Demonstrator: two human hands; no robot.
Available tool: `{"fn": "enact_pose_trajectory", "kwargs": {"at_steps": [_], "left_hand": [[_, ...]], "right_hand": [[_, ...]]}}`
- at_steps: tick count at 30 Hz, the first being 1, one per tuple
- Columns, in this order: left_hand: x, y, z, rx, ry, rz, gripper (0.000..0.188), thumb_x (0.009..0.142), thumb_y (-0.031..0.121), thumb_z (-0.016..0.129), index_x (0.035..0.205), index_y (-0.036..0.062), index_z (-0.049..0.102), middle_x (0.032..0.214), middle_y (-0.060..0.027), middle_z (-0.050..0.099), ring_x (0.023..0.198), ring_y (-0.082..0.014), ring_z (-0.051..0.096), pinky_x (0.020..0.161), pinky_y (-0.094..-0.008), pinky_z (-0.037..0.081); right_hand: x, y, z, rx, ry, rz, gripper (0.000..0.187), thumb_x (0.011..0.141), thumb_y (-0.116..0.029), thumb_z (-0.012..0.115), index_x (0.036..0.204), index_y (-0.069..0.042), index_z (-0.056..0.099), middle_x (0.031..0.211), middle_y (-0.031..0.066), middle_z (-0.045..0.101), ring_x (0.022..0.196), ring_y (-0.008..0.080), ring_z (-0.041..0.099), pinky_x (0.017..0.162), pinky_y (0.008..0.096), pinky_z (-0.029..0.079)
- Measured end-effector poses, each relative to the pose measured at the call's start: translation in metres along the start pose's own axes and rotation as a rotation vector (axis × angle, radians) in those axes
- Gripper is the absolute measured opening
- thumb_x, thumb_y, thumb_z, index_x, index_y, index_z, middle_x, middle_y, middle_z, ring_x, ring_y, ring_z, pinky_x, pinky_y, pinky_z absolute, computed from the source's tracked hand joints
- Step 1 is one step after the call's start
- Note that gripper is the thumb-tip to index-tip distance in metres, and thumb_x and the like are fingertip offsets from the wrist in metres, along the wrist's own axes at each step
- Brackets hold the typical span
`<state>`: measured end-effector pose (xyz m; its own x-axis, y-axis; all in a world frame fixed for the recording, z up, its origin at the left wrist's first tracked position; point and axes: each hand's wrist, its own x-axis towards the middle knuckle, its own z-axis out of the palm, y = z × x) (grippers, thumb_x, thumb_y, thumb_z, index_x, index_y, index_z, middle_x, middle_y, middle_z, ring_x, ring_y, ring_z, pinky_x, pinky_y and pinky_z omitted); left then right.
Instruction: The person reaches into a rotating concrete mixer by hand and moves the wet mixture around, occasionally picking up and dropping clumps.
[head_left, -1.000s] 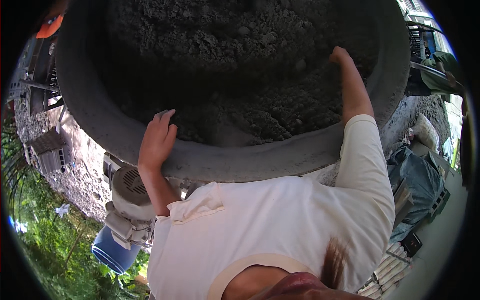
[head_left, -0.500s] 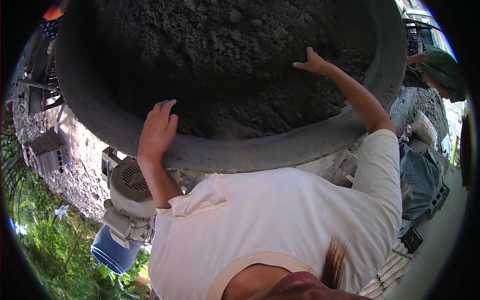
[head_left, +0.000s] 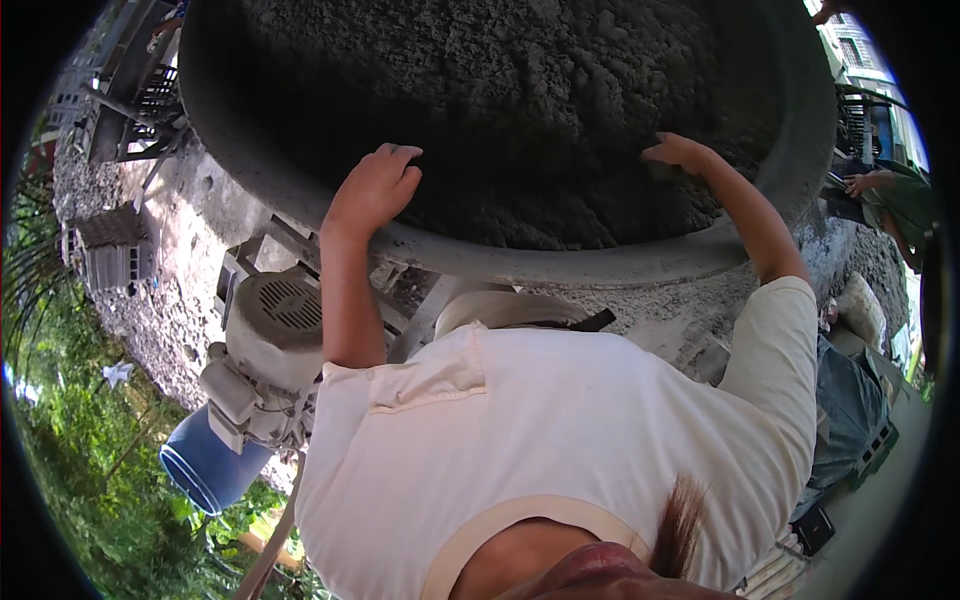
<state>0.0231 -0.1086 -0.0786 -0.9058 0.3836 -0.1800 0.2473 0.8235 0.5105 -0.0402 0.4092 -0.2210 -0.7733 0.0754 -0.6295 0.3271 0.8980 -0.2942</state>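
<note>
A big round mixing pan (head_left: 520,264) with a thick grey rim fills the upper part of the view. Inside it lies a lumpy grey mix (head_left: 560,70), like damp concrete, with deep shadow along the near side. My left hand (head_left: 375,190) is over the near-left rim, fingers loosely bent, thumb apart, nothing seen in it. Reaching in from the right, my right hand (head_left: 683,153) hovers over or just touches the mix; I cannot tell which. Its fingertips are dim and slightly blurred, but finger and thumb look apart.
Below the rim at left sits a dusty motor (head_left: 275,325) with a vented cover, beside a blue barrel (head_left: 205,460). Hollow blocks (head_left: 112,262) stand farther left. On the right are a person in green (head_left: 905,205), a filled sack (head_left: 862,310) and a dark tarp (head_left: 850,410).
The whole view has shifted, showing more ground below the rim. My right hand has come nearer the pan's near rim. My left hand stays by the near-left rim. The mix's surface looks different.
</note>
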Motion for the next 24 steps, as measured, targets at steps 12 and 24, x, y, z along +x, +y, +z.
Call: {"fn": "enact_pose_trajectory", "kwargs": {"at_steps": [12, 24], "left_hand": [[0.033, 0.074, 0.001, -0.017, -0.588, 0.359, 0.037, 0.091, 0.018, 0.043, 0.125, 0.0098, 0.056, 0.120, -0.0112, 0.056, 0.110, -0.0282, 0.055, 0.096, -0.0382, 0.044], [0.119, 0.168, 0.174, 0.574, -1.036, 0.357, 0.056, 0.086, 0.047, 0.050, 0.126, 0.0079, 0.057, 0.123, -0.0162, 0.059, 0.110, -0.0376, 0.057, 0.092, -0.0427, 0.049]], "right_hand": [[-0.137, -0.101, -0.073, -0.152, -0.356, -0.079, 0.069, 0.080, -0.040, 0.069, 0.137, -0.008, 0.045, 0.134, 0.0187, 0.048, 0.122, 0.0322, 0.047, 0.100, 0.0455, 0.041], [-0.257, -0.099, -0.071, 0.510, 0.072, -0.668, 0.050, 0.085, -0.030, 0.069, 0.124, -0.002, 0.057, 0.094, 0.0065, 0.067, 0.087, 0.0116, 0.064, 0.078, 0.0263, 0.051]]}}
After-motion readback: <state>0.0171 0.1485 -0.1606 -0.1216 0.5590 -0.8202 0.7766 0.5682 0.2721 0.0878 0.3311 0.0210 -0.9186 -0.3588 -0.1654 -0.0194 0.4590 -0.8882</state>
